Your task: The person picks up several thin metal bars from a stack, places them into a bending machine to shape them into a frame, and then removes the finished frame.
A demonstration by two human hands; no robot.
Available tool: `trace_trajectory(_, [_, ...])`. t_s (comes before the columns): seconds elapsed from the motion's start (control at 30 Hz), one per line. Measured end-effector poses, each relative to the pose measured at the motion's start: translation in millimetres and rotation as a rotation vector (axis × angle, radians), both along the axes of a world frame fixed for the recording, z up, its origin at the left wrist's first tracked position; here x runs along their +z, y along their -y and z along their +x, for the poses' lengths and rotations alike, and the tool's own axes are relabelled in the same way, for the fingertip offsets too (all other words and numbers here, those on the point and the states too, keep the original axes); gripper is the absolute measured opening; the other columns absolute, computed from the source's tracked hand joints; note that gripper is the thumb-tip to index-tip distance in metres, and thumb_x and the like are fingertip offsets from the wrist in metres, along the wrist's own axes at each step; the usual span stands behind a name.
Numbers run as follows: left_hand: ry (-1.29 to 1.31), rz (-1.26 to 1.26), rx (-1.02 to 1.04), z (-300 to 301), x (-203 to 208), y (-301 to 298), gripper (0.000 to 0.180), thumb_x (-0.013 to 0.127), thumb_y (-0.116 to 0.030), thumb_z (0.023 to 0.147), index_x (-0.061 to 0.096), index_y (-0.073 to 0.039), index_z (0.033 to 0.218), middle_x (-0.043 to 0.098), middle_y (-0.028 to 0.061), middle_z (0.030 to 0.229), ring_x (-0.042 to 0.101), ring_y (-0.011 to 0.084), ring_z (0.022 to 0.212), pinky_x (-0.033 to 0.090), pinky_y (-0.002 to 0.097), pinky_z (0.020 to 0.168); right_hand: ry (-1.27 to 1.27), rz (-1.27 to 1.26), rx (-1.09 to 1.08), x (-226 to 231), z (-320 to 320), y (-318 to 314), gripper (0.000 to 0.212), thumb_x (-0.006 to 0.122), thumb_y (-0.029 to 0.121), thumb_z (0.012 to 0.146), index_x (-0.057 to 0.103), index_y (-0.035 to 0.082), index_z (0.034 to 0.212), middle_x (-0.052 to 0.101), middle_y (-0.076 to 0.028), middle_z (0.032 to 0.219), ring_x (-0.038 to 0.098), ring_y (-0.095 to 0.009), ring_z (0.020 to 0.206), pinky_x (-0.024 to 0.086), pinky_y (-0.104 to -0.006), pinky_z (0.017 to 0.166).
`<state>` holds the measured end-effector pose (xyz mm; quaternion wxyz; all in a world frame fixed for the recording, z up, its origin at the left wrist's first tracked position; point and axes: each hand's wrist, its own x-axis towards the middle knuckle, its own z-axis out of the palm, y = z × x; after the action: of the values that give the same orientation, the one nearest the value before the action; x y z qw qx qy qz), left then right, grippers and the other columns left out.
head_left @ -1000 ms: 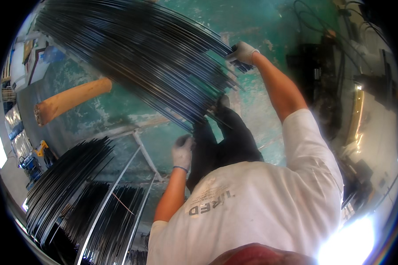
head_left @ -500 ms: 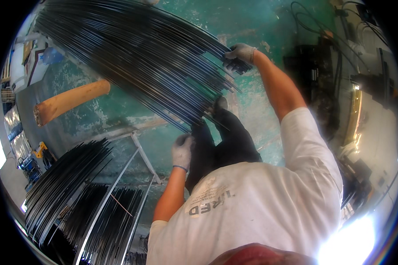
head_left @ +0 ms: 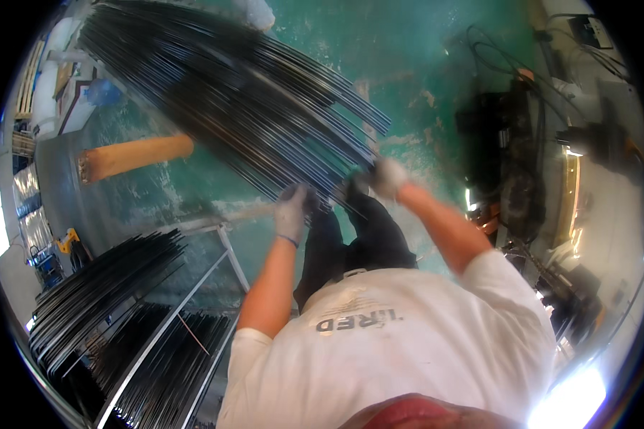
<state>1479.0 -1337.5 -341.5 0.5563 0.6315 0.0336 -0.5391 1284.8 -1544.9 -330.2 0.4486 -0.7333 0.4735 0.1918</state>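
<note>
A wide spread of long, dark, thin metal rods (head_left: pixel 215 100) slants from the upper left down toward my legs. My left hand (head_left: pixel 290 213), in a pale glove, is closed at the near left ends of these rods, its fingers curled round them. At the near right ends is my right hand (head_left: pixel 389 179), also gloved and blurred by motion. A streaked bunch of rods runs into its closed fingers. Some rod ends to the far side of the right hand lie loose and uneven.
An orange-brown cylinder (head_left: pixel 136 159) lies left of the rods. More dark rods (head_left: pixel 107 286) rest at the lower left by a pale metal frame (head_left: pixel 157 325). Dark machinery (head_left: pixel 504 157) and looping cables (head_left: pixel 494 50) are on the right. Green, worn floor (head_left: pixel 436 93) lies beyond my right hand.
My right hand has come nearer and slightly left, from the far right rod ends to ends close by my legs. The left hand has shifted a little farther away.
</note>
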Motion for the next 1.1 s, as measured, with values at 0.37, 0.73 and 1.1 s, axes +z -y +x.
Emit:
trace_trajectory(0.37, [-0.405, -0.217, 0.148, 139, -40, 86, 0.043, 0.05, -0.039, 0.11, 0.061, 0.002, 0.109, 0.068, 0.0185, 0.096, 0.067, 0.034, 0.093, 0.059, 0.05, 0.09, -0.641, -0.125, -0.178, 154, -383, -335, 0.039, 0.071, 0.046, 0.092, 0.074, 0.009, 0.102, 0.075, -0.02, 0.095, 0.073, -0.043, 0.089, 0.057, -0.0501, 0.082])
trace_trajectory(0.73, [-0.468, -0.081, -0.12, -16, 23, 20, 0.031, 0.056, -0.027, 0.108, 0.062, -0.006, 0.086, 0.063, 0.0068, 0.079, 0.058, 0.0235, 0.071, 0.052, 0.04, 0.07, -0.489, -0.552, -0.515, 135, -245, -350, 0.018, 0.071, 0.032, 0.086, 0.072, 0.014, 0.084, 0.072, -0.014, 0.079, 0.071, -0.038, 0.078, 0.055, -0.052, 0.07])
trace_trajectory(1.1, [-0.478, 0.016, -0.077, -142, 89, 25, 0.039, 0.047, -0.032, 0.108, 0.061, -0.004, 0.085, 0.065, 0.0148, 0.08, 0.063, 0.0327, 0.081, 0.054, 0.0523, 0.09, -0.722, -0.922, -0.665, 180, -596, -481, 0.019, 0.071, 0.025, 0.089, 0.069, 0.012, 0.075, 0.067, -0.012, 0.074, 0.067, -0.034, 0.083, 0.051, -0.0474, 0.078])
